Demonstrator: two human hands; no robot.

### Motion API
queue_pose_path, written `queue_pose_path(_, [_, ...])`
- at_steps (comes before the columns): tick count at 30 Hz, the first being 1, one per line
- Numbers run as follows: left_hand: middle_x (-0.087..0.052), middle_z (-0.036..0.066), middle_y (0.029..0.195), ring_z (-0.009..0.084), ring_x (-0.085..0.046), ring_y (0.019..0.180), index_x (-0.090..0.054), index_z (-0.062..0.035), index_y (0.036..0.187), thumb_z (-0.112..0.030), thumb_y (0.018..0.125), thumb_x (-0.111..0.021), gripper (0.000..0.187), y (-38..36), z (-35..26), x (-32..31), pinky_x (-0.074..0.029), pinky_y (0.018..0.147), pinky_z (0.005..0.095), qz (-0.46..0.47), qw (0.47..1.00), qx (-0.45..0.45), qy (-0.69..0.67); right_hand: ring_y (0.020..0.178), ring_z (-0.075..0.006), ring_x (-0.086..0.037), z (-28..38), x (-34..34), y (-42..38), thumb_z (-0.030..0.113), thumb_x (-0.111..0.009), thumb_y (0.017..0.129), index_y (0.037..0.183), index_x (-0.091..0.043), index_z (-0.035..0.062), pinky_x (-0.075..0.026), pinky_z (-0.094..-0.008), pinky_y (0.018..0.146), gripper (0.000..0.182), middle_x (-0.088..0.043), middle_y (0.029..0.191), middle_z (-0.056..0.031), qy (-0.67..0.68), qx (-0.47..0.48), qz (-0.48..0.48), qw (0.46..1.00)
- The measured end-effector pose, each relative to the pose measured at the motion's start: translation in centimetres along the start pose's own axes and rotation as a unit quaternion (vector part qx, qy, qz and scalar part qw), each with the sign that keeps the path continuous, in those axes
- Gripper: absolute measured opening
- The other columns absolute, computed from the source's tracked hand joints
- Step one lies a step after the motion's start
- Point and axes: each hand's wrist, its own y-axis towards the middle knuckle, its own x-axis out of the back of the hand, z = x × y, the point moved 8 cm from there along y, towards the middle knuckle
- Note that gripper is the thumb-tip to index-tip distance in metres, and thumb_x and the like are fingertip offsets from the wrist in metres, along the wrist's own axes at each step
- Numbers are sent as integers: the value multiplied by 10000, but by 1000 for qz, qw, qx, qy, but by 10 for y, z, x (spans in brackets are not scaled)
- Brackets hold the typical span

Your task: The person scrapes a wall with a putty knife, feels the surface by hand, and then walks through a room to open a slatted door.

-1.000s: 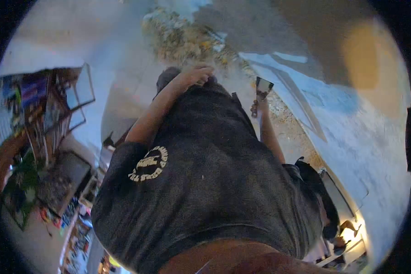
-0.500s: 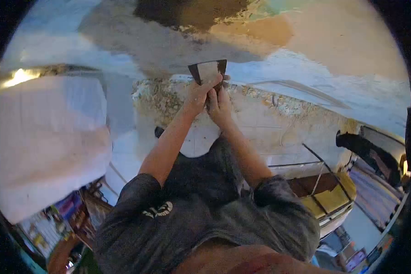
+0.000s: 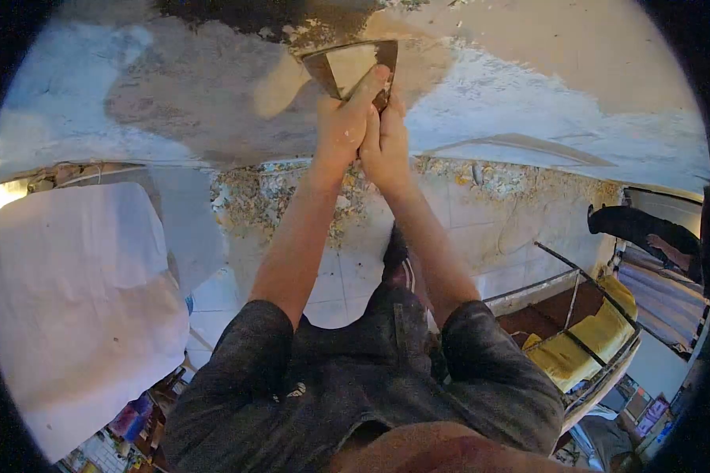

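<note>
A wide scraper (image 3: 353, 66) with a dark blade and a pale patch across its face is held out in front of me, its broad edge on or close to the wall (image 3: 205, 102). My left hand (image 3: 342, 135) is closed round the handle, one digit stretched up onto the blade. Pressed against it, my right hand (image 3: 388, 150) is closed on the handle too. The handle itself is mostly hidden by the hands. Around the blade the wall has grey, beige and bluish-white patches, with a dark rough patch (image 3: 292, 17) above.
Crumbled debris (image 3: 272, 197) lies along the wall's base on the tiled floor (image 3: 323, 292). A large pale covered object (image 3: 79, 292) stands at left. At right are a metal frame (image 3: 568, 303) with yellow cloth (image 3: 580, 351) and another person in dark clothes (image 3: 647, 229).
Both hands have pushed the scraper upward along the wall, and my arms are stretched farther out. The view has shifted, showing more floor debris and a foot below.
</note>
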Motion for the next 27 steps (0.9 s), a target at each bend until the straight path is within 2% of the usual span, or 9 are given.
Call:
queue_pose_path(3, [-656,41,881,113,-600,742,-647,4,937,-162,842,-680,194,6,-2,1,-477,633,250,19,996,-78,36,1117,-519,-453,9,7,4,220,-426,946,1289,-327,-149,-380,-474,960,513,-450,1207,-390,-10,-12,5,1000])
queue_pose_path(6, [-653,27,882,110,-591,770,-643,-1,953,-153,837,-686,196,-4,18,5,-475,653,260,-14,1000,-3,-23,1110,-516,-460,-10,5,-9,214,-430,943,1298,-319,-144,-386,-479,952,517,-465,1189,-388,-32,-6,11,999])
queue_pose_path(9, [-648,21,891,111,-587,798,-641,-5,967,-154,837,-688,203,8,-9,-11,-477,669,269,39,998,-42,-27,1153,-459,-441,24,16,19,194,-429,951,1324,-319,-95,-352,-459,964,485,-473,1223,-323,62,-17,29,997])
queue_pose_path(12, [-642,17,910,102,-583,789,-636,-8,974,-158,840,-686,208,3,0,-8,-473,665,259,-4,997,-71,-31,1121,-470,-465,5,16,8,193,-443,945,1325,-315,-101,-366,-465,946,497,-477,1204,-339,9,-48,28,998])
queue_pose_path(16, [-634,21,951,95,-577,802,-619,2,1014,-156,840,-686,244,2,23,-2,-472,666,250,-7,996,44,-73,1083,-466,-495,17,22,6,186,-441,942,1327,-314,-97,-384,-467,920,495,-493,1162,-340,-28,-3,30,999])
queue_pose_path(18, [-633,28,948,100,-579,799,-620,9,1004,-159,852,-673,233,3,17,-4,-479,659,256,-6,998,10,-60,1086,-459,-501,22,21,12,180,-431,945,1336,-292,-110,-382,-449,932,507,-504,1152,-342,-12,-19,58,998])
queue_pose_path(22, [-631,42,929,108,-589,745,-618,7,980,-126,866,-647,177,1,20,-1,-491,616,277,8,993,48,-104,1077,-459,-501,6,17,1,170,-443,941,1308,-312,-135,-383,-443,933,495,-522,1109,-346,-9,-60,85,994])
queue_pose_path(24, [-630,49,921,117,-593,723,-614,7,976,-110,869,-639,160,-4,27,-7,-496,601,288,44,989,89,-107,922,-488,-558,4,14,1,181,-486,924,1274,-362,-118,-457,-476,791,476,-555,1029,-347,-7,-48,81,996])
queue_pose_path(27, [-633,75,826,171,-609,660,-590,-3,964,-109,863,-646,157,-6,16,3,-503,562,308,-72,997,-20,-35,816,-484,-586,10,21,-5,166,-509,913,1238,-405,-116,-483,-489,718,443,-577,948,-336,-39,26,8,999])
